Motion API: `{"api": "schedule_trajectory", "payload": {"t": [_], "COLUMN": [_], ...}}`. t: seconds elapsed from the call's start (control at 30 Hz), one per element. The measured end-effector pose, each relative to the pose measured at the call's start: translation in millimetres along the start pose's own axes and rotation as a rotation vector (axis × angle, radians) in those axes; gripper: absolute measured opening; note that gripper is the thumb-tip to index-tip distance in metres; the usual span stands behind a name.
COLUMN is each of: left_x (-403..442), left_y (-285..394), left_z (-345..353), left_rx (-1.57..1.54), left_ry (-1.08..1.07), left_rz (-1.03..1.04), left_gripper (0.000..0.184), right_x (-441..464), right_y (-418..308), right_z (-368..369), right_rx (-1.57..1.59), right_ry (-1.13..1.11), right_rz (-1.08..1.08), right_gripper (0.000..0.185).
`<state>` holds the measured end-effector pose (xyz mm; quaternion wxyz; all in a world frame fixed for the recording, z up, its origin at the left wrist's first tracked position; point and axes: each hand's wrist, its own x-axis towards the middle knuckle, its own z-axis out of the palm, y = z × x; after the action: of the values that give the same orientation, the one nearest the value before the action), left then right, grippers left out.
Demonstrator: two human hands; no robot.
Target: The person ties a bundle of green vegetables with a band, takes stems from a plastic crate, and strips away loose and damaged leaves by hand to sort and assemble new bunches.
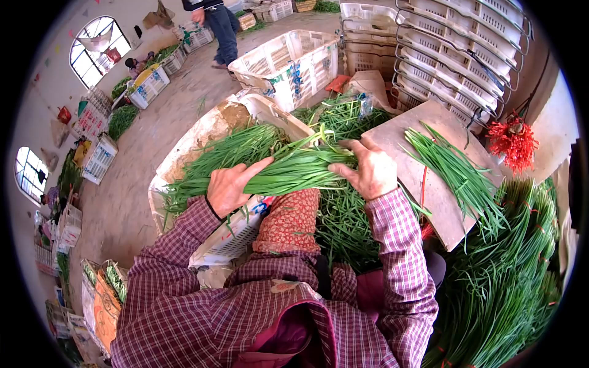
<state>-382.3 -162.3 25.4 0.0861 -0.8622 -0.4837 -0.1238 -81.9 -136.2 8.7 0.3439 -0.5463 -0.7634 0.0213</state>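
A bunch of long green stalks [294, 172] lies across the middle, between my two hands. My left hand [232, 187] is at its left part, thumb and index finger spread along the stalks, the other fingers bent and partly hidden. At the pale stalk ends on the right, my right hand [368, 168] holds the bunch between thumb and fingers. Beneath it, more loose greens [245, 144] fill a dirty white crate [169, 159]. To the right, a small sheaf [451, 165] rests on a tilted board [399, 132].
Tied green bundles [503, 276] are heaped at the lower right. Red ties [514, 142] hang beside stacked white crates [451, 55]. An empty white crate [294, 67] stands ahead. A person in jeans [222, 30] stands farther off; others sit along the left wall.
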Motion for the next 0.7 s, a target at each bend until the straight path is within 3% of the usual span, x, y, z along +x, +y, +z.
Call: {"api": "schedule_trajectory", "payload": {"t": [0.07,0.23,0.33,0.43,0.6,0.63,0.7], "left_x": [1,1,5,5,-11,-15,-21], "left_y": [1,-7,-2,-5,-31,-38,-49], "left_z": [-2,7,6,9,3,1,-1], "left_rx": [0.029,0.196,0.163,0.193,0.254,0.263,0.286], "left_ry": [-0.024,0.028,0.039,0.024,-0.009,-0.015,-0.005], "left_rz": [0.022,0.095,0.098,0.081,0.024,-0.012,-0.029], "left_gripper": [0.086,0.094,0.094,0.094,0.099,0.101,0.104], "right_x": [7,-4,-11,-13,-36,-43,-58], "right_y": [2,1,-1,2,85,107,130], "right_z": [11,26,45,50,50,49,38], "right_rx": [0.111,0.188,-0.106,-0.220,-0.323,-0.343,-0.506], "right_ry": [-0.083,-0.063,0.099,0.101,0.190,0.121,-0.020], "right_rz": [-0.006,-0.033,-0.007,0.085,0.261,0.401,0.412], "right_gripper": [0.032,0.023,0.021,0.016,0.017,0.016,0.015]}}
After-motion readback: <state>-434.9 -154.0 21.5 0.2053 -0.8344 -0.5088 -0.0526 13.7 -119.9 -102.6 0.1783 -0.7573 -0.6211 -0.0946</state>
